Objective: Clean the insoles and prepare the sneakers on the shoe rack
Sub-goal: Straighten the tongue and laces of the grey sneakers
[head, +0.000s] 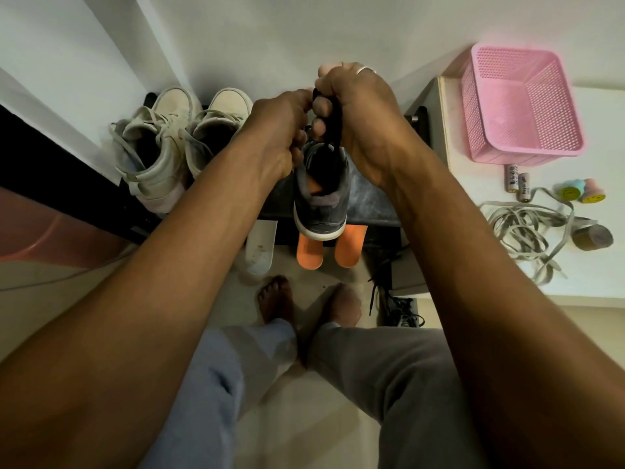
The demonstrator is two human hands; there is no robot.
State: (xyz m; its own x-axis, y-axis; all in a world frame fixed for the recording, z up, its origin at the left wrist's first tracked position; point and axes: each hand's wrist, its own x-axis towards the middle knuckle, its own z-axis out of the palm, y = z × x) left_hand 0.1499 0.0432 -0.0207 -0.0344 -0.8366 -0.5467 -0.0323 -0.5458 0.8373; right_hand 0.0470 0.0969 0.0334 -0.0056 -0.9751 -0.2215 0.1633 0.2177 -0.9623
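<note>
A grey sneaker [321, 198] with a white sole stands heel toward me on the dark shoe rack [368, 201]. My right hand [355, 110] grips its black lace [333, 113] above the shoe. My left hand [277, 130] pinches the same lace beside the shoe's tongue. Two orange insoles [309, 253] [348, 247] and one white insole [259, 247] stick out from the shelf below. A pair of off-white sneakers [169, 143] with loose laces sits on the rack's left.
A white counter [473, 184] on the right carries a pink basket [521, 106], two batteries [517, 186], a heap of grey laces [527, 228], a tape roll [592, 236] and small toys [578, 192]. Black laces [395, 306] lie on the floor by my feet [307, 306].
</note>
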